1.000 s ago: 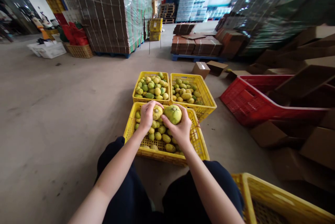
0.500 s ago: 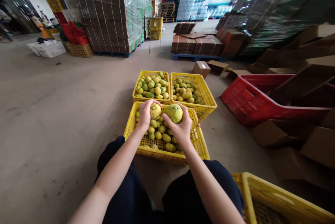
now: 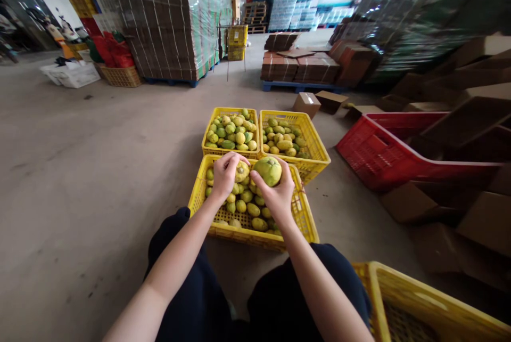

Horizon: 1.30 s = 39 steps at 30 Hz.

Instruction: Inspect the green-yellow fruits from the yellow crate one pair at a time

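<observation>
Over the near yellow crate (image 3: 255, 238), both my hands hold fruit side by side. My left hand (image 3: 225, 174) is wrapped round a small yellow papaya (image 3: 241, 171), its stem end facing me and its far side hidden by my fingers. A larger green-yellow papaya (image 3: 269, 171) sits in my right hand (image 3: 279, 193), with the thumb on its left side and the fingers behind. Below them, several yellow-green papayas (image 3: 253, 209) lie in the near crate, whose lattice floor shows at the front left.
Two more yellow crates of papayas, left (image 3: 204, 142) and right (image 3: 319, 153), stand just beyond. At right are a red crate (image 3: 363, 155) and cardboard boxes (image 3: 415, 201). Another yellow crate (image 3: 375, 288) is by my right knee. Wrapped pallet stacks (image 3: 155, 22) rise behind.
Both hands have shifted slightly to the right with their papayas. The smaller papaya has turned a little in my left hand. Crates and surroundings look the same.
</observation>
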Each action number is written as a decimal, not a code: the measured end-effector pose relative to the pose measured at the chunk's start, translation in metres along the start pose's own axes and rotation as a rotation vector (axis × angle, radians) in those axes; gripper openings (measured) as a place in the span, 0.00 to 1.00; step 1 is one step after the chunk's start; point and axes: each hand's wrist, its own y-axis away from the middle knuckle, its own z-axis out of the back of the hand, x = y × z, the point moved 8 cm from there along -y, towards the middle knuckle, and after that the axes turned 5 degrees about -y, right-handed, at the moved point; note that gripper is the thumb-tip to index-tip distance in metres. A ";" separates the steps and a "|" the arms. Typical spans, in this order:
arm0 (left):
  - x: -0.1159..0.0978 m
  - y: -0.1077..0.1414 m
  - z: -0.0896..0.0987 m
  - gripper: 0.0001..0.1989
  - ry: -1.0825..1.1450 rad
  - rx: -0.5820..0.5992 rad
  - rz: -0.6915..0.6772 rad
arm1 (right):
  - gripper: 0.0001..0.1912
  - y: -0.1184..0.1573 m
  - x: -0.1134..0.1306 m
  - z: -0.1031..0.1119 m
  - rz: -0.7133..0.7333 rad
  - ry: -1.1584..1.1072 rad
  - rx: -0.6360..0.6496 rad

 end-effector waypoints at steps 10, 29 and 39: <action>0.009 -0.001 0.000 0.18 0.048 0.002 0.061 | 0.25 0.000 -0.003 -0.002 -0.006 0.009 0.020; 0.030 -0.004 0.006 0.17 0.233 -0.110 0.224 | 0.27 0.005 -0.002 -0.018 0.082 0.034 0.168; 0.000 -0.004 0.008 0.18 -0.032 -0.029 0.005 | 0.27 0.006 -0.002 -0.019 0.119 0.019 0.184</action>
